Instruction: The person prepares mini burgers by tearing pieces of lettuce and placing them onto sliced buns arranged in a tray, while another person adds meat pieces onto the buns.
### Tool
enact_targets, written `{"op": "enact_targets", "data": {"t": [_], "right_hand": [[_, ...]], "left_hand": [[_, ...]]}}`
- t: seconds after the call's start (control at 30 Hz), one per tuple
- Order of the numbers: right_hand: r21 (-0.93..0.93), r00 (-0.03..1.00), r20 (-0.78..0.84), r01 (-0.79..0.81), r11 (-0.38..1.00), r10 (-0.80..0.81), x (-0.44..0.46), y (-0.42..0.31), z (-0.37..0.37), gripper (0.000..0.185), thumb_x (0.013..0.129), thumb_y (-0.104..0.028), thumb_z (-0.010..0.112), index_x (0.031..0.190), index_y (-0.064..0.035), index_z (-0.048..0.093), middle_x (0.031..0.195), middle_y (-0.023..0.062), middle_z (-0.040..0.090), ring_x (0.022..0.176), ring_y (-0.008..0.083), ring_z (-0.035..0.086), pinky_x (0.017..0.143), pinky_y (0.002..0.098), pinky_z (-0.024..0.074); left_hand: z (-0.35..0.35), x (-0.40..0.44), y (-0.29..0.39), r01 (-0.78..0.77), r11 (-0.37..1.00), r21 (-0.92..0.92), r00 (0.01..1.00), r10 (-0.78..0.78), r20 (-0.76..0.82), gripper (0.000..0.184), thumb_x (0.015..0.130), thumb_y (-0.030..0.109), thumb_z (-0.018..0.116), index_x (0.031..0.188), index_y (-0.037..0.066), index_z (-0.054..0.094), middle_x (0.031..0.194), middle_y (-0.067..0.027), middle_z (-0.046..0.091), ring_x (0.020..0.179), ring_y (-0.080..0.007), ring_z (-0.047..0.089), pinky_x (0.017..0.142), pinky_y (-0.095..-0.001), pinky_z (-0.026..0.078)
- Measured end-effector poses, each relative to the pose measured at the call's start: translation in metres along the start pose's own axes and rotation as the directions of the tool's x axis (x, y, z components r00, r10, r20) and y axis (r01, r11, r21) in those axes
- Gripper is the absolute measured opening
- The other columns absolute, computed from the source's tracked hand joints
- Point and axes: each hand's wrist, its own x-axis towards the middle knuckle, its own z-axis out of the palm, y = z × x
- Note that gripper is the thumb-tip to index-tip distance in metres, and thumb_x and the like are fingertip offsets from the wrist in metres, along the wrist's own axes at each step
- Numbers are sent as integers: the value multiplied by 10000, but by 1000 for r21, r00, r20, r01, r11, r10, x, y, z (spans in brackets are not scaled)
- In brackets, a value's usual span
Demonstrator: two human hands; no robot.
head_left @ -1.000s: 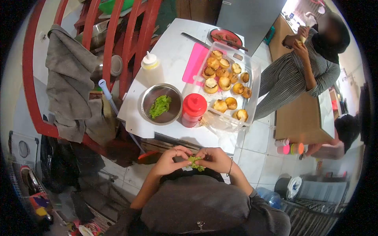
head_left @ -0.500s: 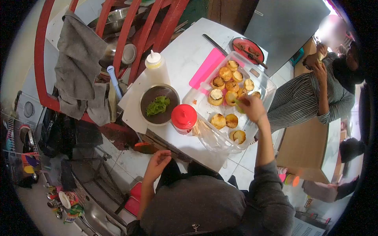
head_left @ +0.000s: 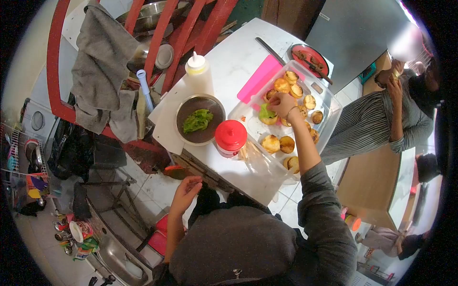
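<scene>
Leaf in tub, toward its 9 o'clock side, on or just over one of the buns; fingers hide the contact. Right hand pinches it, fingers narrow; leaf sits at 8 o'clock from that hand, crumpled, no clear long axis. Left hand well apart, between 7 and 8 o'clock from leaf, loosely curled, nothing visible in it. Red bottle at 8 o'clock; bowl with more greens at 9, on counter.
</scene>
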Motion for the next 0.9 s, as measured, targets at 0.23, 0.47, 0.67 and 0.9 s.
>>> {"op": "enact_targets", "data": {"t": [0.23,0.47,0.67,0.9], "right_hand": [[-204,989,-134,-85,975,58,-11,-12,-8,285,588,-136,739,795,-11,589,712,104,611,672,196,600,620,293,479],[-243,987,-159,-65,968,27,-22,-15,-13,222,634,-138,696,831,-67,623,762,138,602,702,258,591,656,337,474],[-414,979,-92,127,901,-180,-24,3,-5,160,687,-113,608,840,-114,653,836,147,565,807,294,546,735,376,443],[-185,963,-216,119,976,-159,-70,-29,-40,230,684,-58,585,908,-89,626,860,139,528,751,260,537,704,340,444]], "left_hand": [[-12,9,-6,-36,997,72,999,34,36,291,821,176,574,1060,21,514,1019,-68,566,895,-149,529,787,-277,417],[-22,10,-5,-39,998,54,999,37,28,283,819,177,573,1053,27,521,1020,-63,566,904,-143,521,795,-269,401],[-26,11,-4,-39,998,55,999,38,24,272,821,174,573,1046,29,524,993,-51,561,894,-129,514,797,-263,398],[-35,14,-1,-67,996,53,998,66,20,265,827,169,570,1049,35,520,978,-48,560,890,-126,515,798,-265,401]]}}
